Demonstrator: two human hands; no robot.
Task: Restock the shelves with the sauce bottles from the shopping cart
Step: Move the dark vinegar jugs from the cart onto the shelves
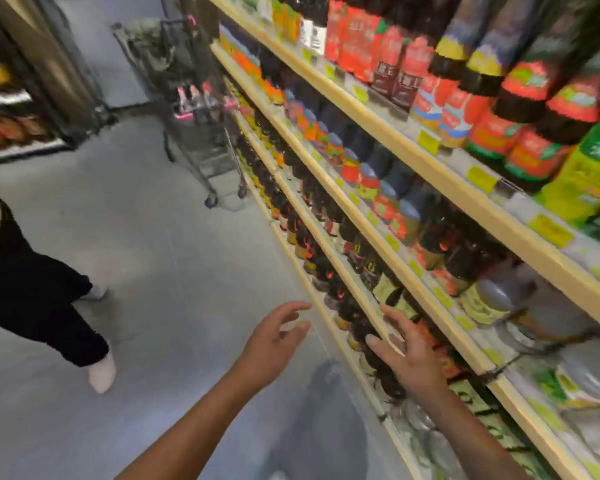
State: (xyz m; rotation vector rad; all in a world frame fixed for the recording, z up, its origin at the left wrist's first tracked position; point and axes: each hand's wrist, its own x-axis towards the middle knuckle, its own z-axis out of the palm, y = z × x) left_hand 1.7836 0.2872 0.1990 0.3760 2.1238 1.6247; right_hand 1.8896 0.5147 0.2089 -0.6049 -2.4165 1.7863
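Observation:
Wooden shelves (388, 109) run along the right, packed with sauce bottles (371, 181) with dark bodies and red, orange and green labels. The shopping cart (201, 133) stands far up the aisle beside the shelves, with a few pink-capped bottles (194, 93) showing inside it. My left hand (274, 337) hovers over the floor with loosely spread fingers and holds nothing. My right hand (409, 351) is also empty, fingers spread, just in front of the low shelf's dark bottles (354, 306). The frame is blurred.
Another person in black trousers and pale shoes (45, 306) walks at the left. A display of goods (4, 109) lines the far left. Grey aisle floor (160, 244) stretches between me and the cart. My own leg and shoe (326, 403) show at the bottom.

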